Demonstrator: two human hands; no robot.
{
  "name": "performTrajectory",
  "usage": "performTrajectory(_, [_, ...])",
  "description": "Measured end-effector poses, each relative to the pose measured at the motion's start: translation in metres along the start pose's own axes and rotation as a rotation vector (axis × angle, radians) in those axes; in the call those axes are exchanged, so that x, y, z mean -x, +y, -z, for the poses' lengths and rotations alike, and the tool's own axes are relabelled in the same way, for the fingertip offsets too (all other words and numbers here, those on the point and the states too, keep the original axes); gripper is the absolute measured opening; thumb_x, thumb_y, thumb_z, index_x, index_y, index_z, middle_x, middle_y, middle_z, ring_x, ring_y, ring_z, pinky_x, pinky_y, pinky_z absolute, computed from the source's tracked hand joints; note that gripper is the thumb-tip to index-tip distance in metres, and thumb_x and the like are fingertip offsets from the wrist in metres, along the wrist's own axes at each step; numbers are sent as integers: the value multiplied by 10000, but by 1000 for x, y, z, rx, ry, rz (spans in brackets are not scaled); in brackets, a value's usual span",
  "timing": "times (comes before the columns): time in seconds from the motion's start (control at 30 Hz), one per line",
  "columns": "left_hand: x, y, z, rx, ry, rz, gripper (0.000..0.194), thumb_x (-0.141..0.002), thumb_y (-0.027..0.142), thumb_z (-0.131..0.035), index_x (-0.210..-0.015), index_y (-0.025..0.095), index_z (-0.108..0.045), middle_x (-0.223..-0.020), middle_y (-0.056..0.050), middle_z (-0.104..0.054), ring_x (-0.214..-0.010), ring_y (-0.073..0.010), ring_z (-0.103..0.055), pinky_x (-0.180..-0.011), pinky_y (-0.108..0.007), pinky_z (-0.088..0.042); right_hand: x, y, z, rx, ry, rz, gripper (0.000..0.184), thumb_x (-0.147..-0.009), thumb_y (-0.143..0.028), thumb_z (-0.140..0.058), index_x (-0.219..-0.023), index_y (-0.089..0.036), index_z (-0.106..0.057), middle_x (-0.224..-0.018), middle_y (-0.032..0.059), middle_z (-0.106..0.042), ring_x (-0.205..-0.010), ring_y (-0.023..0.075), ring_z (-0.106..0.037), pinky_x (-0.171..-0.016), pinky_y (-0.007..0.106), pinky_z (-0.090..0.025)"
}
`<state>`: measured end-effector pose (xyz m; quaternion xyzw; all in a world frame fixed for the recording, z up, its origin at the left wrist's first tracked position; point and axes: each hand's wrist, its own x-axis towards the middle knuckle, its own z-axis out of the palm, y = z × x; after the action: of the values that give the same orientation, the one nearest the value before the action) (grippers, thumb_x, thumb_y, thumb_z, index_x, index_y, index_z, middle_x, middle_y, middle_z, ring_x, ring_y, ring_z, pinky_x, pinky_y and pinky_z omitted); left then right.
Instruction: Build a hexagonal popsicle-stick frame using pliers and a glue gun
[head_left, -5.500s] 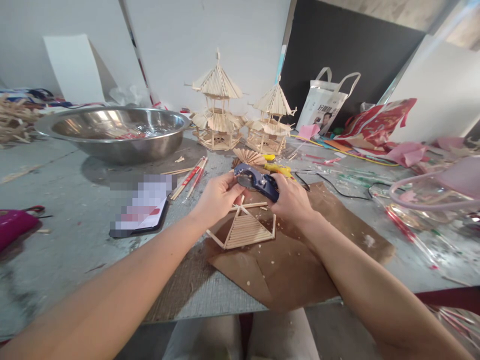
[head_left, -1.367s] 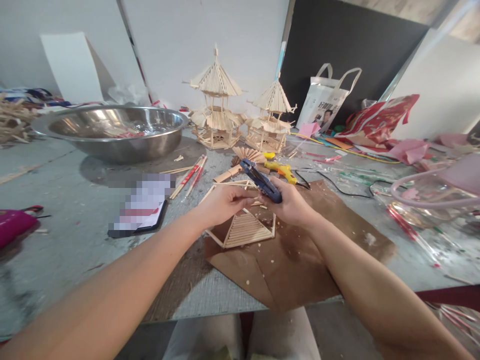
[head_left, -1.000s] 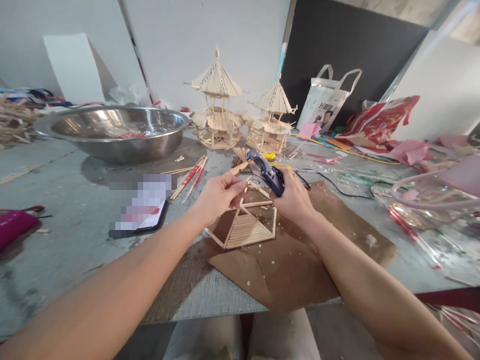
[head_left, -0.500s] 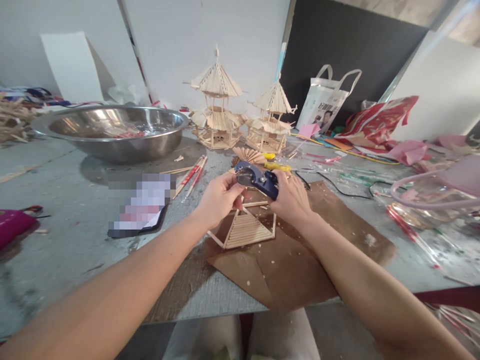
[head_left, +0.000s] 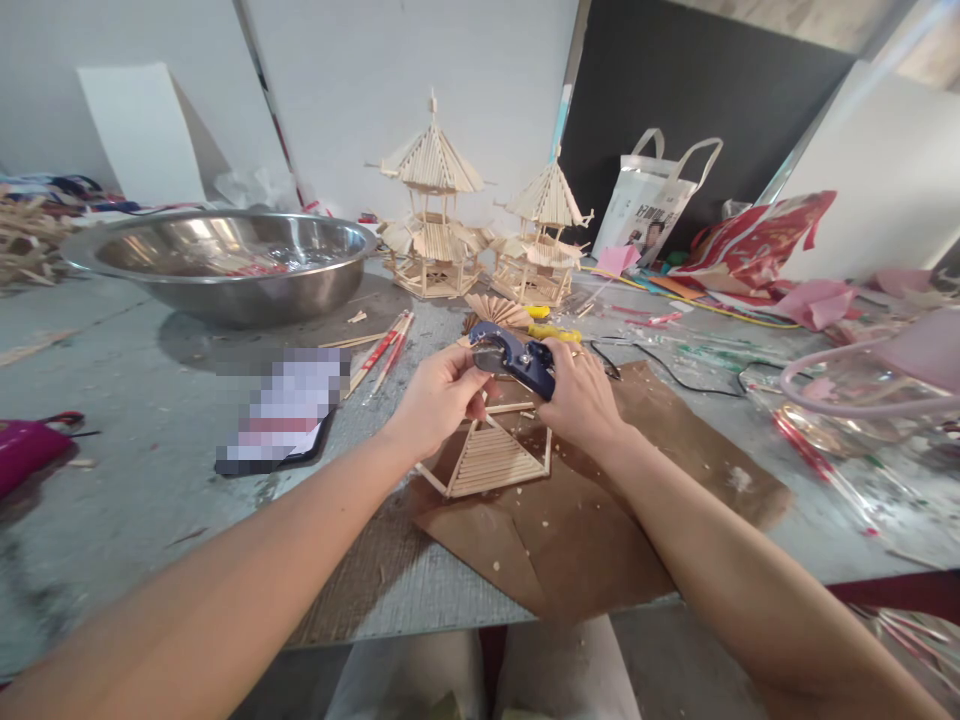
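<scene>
My right hand (head_left: 581, 390) is wrapped round the handles of a blue pipe cutter (head_left: 531, 368), whose curved jaw and grey blade point left. At the jaw, my left hand (head_left: 437, 393) is closed in a pinch, thumb against fingers. What it pinches is mostly hidden by the fingers and the blade. Below both hands lies a flat frame of thin wooden sticks (head_left: 499, 460), with one triangular panel filled by parallel sticks. It rests on a brown sheet (head_left: 600, 545), which has small pale chips on it.
Two stick-built pagodas (head_left: 433, 245) (head_left: 541, 255) stand at the back. A steel basin (head_left: 247, 290) and a phone (head_left: 289, 410) are on the left. Yellow-handled tool (head_left: 555, 332), black cable (head_left: 675, 377), white bag (head_left: 645, 210) and pink-rimmed container (head_left: 862, 405) lie behind and right.
Both hands stay almost in place. The cutter's head has shifted very slightly beside the left fingers; the stick frame has not moved.
</scene>
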<state>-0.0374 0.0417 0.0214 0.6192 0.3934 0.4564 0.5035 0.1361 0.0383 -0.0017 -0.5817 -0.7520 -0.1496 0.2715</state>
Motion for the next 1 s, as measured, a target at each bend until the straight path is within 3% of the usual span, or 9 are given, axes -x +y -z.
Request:
performTrajectory(0.5, [-1, -1, 1, -32, -5, -25, 181, -737, 319, -535, -676, 152, -505, -596, 15, -559, -380, -41, -466, -386, -175, -412, 0, -1, 1, -6, -18, 16, 537, -582, -210, -496, -1103, -106, -416, -991, 165, -549, -921, 303, -496, -792, 416, -372])
performTrajectory(0.8, [1, 2, 3, -170, 9, -77, 181, -750, 308, -510, -651, 158, -498, -591, 18, -562, -398, -54, -491, -410, -186, -412, -2, -3, 6, 21, -58, 6, 419, -600, -190, -474, -1013, -123, -447, -878, 140, -563, -827, 278, -511, -728, 382, -377])
performTrajectory(1.0, [0, 0, 4, -171, 0, -80, 171, -752, 289, -505, -644, 157, -512, -588, 11, -576, -392, -58, -499, -413, -190, -409, -1, -2, 4, 11, -55, 28, 500, -597, -177, -475, -1091, -125, -412, -960, 154, -546, -902, 295, -488, -774, 410, -363])
